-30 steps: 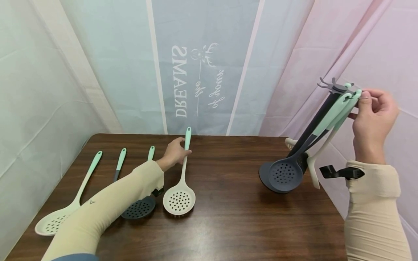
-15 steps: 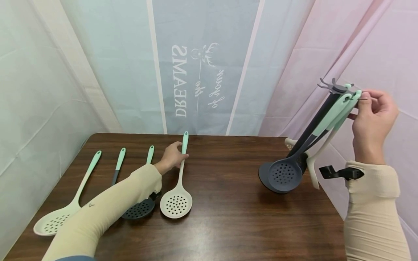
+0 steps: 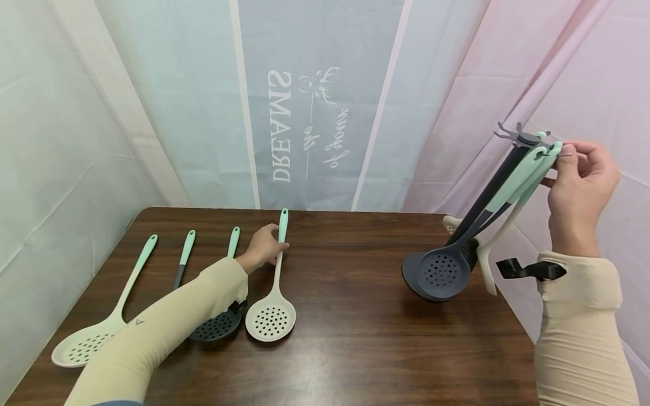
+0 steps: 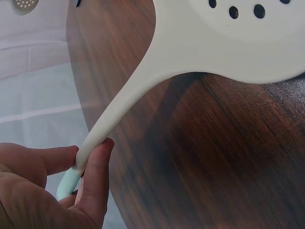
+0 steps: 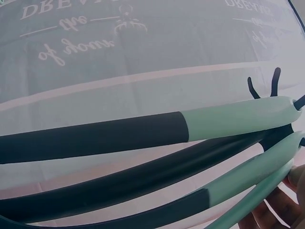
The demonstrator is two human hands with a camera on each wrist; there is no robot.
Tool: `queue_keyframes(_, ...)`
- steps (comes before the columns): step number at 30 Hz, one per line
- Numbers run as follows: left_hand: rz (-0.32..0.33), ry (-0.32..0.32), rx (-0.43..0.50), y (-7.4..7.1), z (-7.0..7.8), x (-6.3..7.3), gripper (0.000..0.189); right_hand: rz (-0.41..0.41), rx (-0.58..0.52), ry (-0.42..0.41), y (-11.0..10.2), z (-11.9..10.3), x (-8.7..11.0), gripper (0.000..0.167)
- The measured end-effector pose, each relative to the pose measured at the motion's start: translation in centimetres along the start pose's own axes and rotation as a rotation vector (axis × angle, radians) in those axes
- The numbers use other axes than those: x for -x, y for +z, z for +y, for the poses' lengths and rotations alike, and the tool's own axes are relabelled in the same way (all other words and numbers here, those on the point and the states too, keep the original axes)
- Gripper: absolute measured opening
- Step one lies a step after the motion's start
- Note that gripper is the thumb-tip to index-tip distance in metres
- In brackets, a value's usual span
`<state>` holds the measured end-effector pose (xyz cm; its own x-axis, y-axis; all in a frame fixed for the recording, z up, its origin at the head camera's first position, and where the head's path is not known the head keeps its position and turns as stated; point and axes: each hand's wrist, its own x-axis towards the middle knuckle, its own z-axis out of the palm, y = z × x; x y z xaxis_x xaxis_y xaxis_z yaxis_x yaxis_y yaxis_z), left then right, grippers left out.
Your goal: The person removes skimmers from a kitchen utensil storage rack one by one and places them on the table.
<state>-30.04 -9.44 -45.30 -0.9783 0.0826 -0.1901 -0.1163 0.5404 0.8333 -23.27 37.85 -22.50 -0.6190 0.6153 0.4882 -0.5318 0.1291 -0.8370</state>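
My left hand point(image 3: 263, 247) pinches the mint-and-white handle of a white skimmer point(image 3: 271, 320). The skimmer's round perforated head faces up, low over the table; in the left wrist view, thumb and finger grip the stem point(image 4: 107, 117) where white meets mint. At the right, my right hand point(image 3: 584, 183) pinches the top of a mint handle point(image 3: 545, 163) at the hooks of a dark utensil stand point(image 3: 527, 137). That handle runs down to a white utensil head point(image 3: 486, 268) seen edge-on. A dark grey skimmer point(image 3: 443, 274) hangs beside it.
Left of the skimmer lie a white slotted utensil point(image 3: 86, 345), a grey-and-mint handle point(image 3: 187, 248) and a dark perforated skimmer point(image 3: 218, 325), partly covered by the left sleeve. The stand's round base point(image 3: 412, 273) rests on the wooden table point(image 3: 355, 338). Curtains hang behind.
My left hand and the white skimmer have shifted slightly left and toward the front of the table. The right hand has stayed at the stand's hooks.
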Motion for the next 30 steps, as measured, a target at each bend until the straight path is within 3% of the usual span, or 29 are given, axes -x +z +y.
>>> queue_keyframes(16, -0.023, -0.027, -0.023, 0.1, -0.1, -0.4, 0.058, 0.003, 0.002, -0.008, 0.0, 0.0, 0.0, 0.008)
queue_keyframes(24, -0.028, -0.040, -0.194, 0.0, -0.3, -0.9, 0.054, -0.003, -0.009, -0.012, 0.1, 0.1, 0.1, 0.008)
queue_keyframes(30, -0.046, -0.054, -0.240, 0.0, -0.7, -1.5, 0.033, -0.003, -0.019, -0.005, 0.1, 0.1, 0.0, 0.008)
